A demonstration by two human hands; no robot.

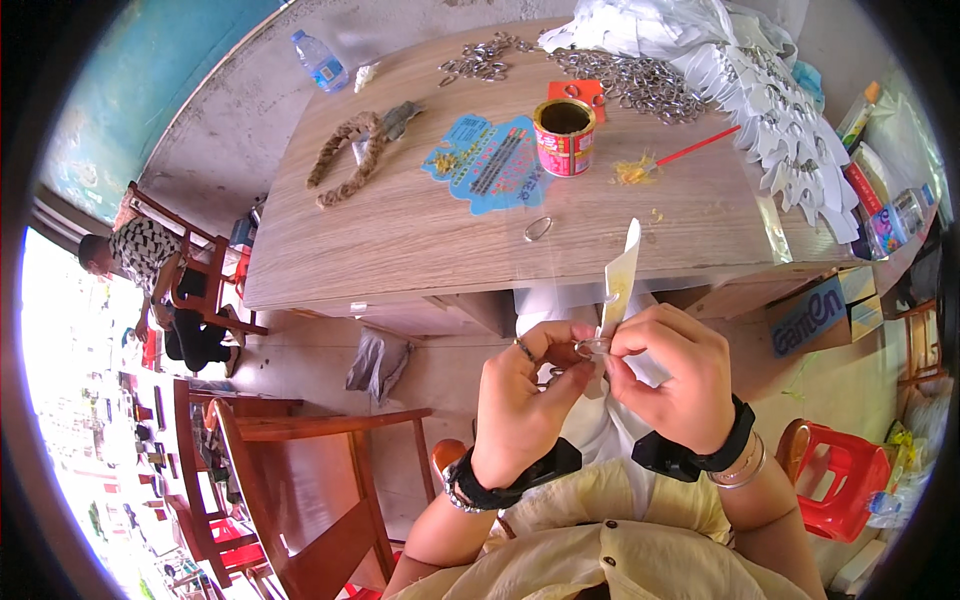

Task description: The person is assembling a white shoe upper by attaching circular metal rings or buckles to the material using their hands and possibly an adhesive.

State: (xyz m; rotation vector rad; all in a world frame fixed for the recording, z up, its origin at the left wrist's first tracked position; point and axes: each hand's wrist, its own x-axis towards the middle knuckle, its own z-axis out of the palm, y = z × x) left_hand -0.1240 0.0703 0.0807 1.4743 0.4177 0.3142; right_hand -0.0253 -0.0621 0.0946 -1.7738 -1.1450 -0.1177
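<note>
In front of my lap, my left hand (522,398) pinches a small oval metal ring (591,347) between thumb and fingers. My right hand (682,372) is closed on a narrow white strip (621,272) with a yellowish lower part. The strip stands up between both hands, its lower end at the ring. Fingers hide whether it passes through. More metal shows by the left fingers, partly covered. On the table just beyond lies a single loose ring (538,229).
The wooden table (400,250) bears a tin can (565,138), a blue card (490,165), a red stick (697,145), heaped metal rings (645,85), white pieces with rings (790,140) and a furry headband (347,150). A wooden chair (300,430), red stool (835,475) and seated person (150,250) are around.
</note>
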